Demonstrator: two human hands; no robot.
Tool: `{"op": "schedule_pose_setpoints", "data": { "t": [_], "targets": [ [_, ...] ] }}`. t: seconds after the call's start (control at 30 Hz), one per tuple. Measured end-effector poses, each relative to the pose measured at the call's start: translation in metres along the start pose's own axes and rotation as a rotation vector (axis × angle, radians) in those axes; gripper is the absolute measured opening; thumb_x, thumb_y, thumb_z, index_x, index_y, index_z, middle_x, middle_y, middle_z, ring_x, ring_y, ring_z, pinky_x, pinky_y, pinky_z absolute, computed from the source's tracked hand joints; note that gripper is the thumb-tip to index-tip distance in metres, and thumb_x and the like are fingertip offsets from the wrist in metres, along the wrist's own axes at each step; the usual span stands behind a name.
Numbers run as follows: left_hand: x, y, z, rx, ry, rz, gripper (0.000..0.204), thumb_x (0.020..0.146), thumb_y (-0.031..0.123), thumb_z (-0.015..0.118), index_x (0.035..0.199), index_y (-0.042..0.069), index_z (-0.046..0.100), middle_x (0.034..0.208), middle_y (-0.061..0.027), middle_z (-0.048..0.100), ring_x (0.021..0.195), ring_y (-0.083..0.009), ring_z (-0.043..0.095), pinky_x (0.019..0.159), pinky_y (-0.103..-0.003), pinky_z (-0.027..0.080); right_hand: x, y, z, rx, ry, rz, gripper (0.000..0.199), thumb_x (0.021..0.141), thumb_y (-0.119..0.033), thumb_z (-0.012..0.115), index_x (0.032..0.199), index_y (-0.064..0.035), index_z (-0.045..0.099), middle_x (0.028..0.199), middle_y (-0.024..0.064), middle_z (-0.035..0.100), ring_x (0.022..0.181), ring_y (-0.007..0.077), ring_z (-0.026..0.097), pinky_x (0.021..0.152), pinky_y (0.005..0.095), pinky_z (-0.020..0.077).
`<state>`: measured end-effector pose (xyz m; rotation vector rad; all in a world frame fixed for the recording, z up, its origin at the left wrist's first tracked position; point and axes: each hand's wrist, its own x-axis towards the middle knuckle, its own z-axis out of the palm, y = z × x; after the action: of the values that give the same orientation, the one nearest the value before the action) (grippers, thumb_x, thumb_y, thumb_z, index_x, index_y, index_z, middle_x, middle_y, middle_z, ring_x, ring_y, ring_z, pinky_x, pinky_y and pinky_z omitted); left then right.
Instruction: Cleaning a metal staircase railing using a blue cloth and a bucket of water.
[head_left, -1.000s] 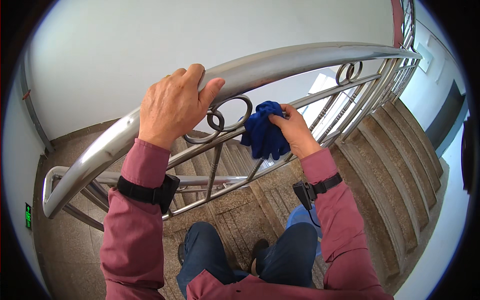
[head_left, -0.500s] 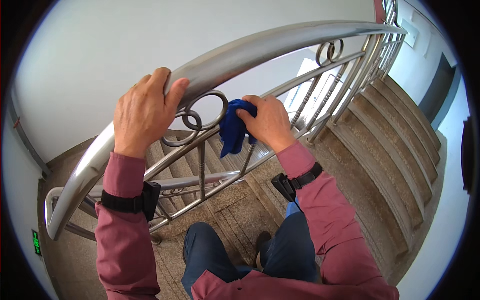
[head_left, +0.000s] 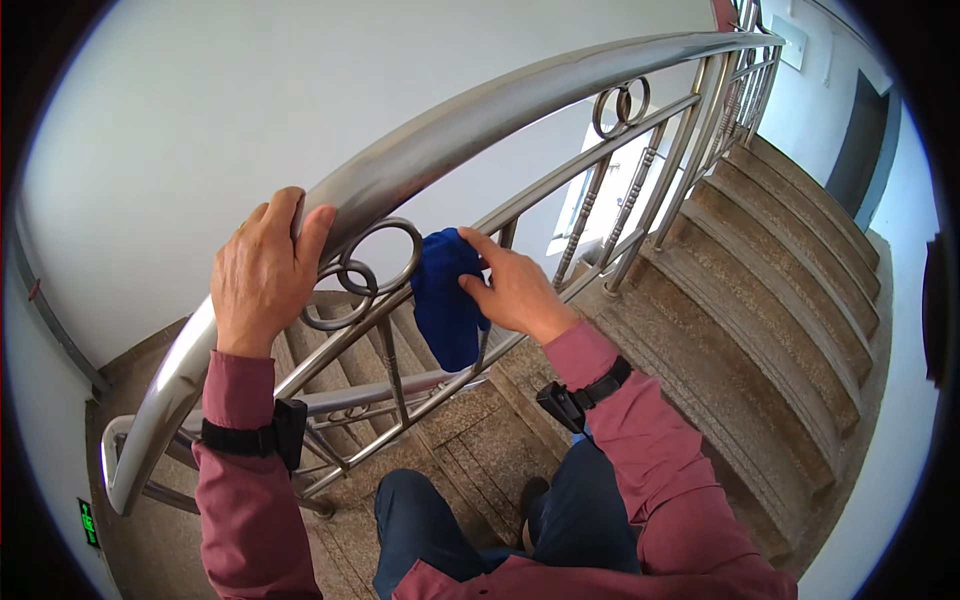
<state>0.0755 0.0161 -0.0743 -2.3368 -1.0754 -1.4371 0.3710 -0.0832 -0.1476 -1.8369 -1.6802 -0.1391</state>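
Observation:
My left hand (head_left: 258, 275) is wrapped over the thick metal handrail (head_left: 430, 125), its thumb lying along the top. To the right, my right hand (head_left: 522, 292) pinches a blue cloth (head_left: 445, 305) between thumb and fingers. The cloth drapes over the thinner rail (head_left: 545, 192) below the handrail and hangs down in front of a baluster. Just left of the cloth, interlocking metal rings (head_left: 417, 255) fill the gap between the two rails. The cloth hides the part of the rail beneath it.
Speckled stone steps (head_left: 740, 270) climb on the right, and more steps descend behind the railing. A second ring set (head_left: 598, 112) and twisted balusters (head_left: 580, 215) stand farther along. A green lit sign (head_left: 88, 522) is low on the left wall. A dark door (head_left: 860, 145) is at the upper right.
The blue cloth has spread out and hangs lower, no longer bunched up. The whole view has shifted a little; my left hand still rests on the handrail.

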Motion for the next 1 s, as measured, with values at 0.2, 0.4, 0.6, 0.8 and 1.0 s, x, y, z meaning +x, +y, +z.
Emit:
{"op": "schedule_pose_setpoints", "data": {
  "t": [0.2,0.4,0.6,0.8,1.0],
  "targets": [
    [0.006,0.003,-0.001,0.001,-0.019,0.023,0.039,0.109,0.044,0.062,0.118,0.007,0.068,0.095,-0.0173,0.073,0.088,-0.0426,0.072,0.075,-0.051,0.055,0.010,-0.010,0.026,0.029,0.128,-0.088,0.047,0.104,-0.018,0.063,0.150,-0.0159,0.063,0.099,0.0255,0.072,0.094,0.0466,0.071,0.086,0.0554,0.0561],
    [0.002,-0.001,0.000,0.000,-0.040,-0.009,0.040,0.110,0.046,0.059,0.123,0.009,0.069,0.099,-0.0185,0.074,0.090,-0.0425,0.072,0.077,-0.051,0.055,0.006,-0.028,0.009,0.017,-0.067,-0.014,0.059,0.103,-0.022,0.065,0.161,-0.0185,0.052,0.096,0.0244,0.070,0.092,0.0453,0.069,0.084,0.0540,0.0561],
    [0.001,0.007,-0.004,0.023,-0.108,-0.063,0.044,0.112,0.048,0.056,0.126,0.009,0.069,0.105,-0.0193,0.075,0.097,-0.0435,0.073,0.083,-0.052,0.056,-0.046,0.007,-0.014,0.101,-0.024,0.011,0.076,0.099,-0.028,0.073,0.167,-0.0173,0.041,0.100,0.0232,0.071,0.094,0.0418,0.071,0.087,0.0530,0.0566],
    [0.008,-0.018,0.014,0.079,-0.127,-0.063,0.046,0.114,0.048,0.051,0.136,0.012,0.069,0.123,-0.0231,0.075,0.114,-0.0454,0.072,0.093,-0.052,0.057,-0.151,0.116,-0.059,0.121,0.080,0.374,0.071,0.098,-0.027,0.077,0.163,-0.0143,0.050,0.113,0.0148,0.076,0.088,0.0227,0.071,0.081,0.0385,0.0586],
    [0.011,-0.045,0.032,-0.022,-0.085,-0.035,0.055,0.116,0.048,0.045,0.143,0.007,0.068,0.127,-0.0234,0.076,0.119,-0.0389,0.073,0.100,-0.047,0.056,-0.344,0.258,-0.076,0.168,0.430,0.928,0.054,0.101,-0.025,0.076,0.148,-0.0017,0.062,0.110,0.0122,0.077,0.093,0.0178,0.071,0.082,0.0341,0.0583]
  ]
}}
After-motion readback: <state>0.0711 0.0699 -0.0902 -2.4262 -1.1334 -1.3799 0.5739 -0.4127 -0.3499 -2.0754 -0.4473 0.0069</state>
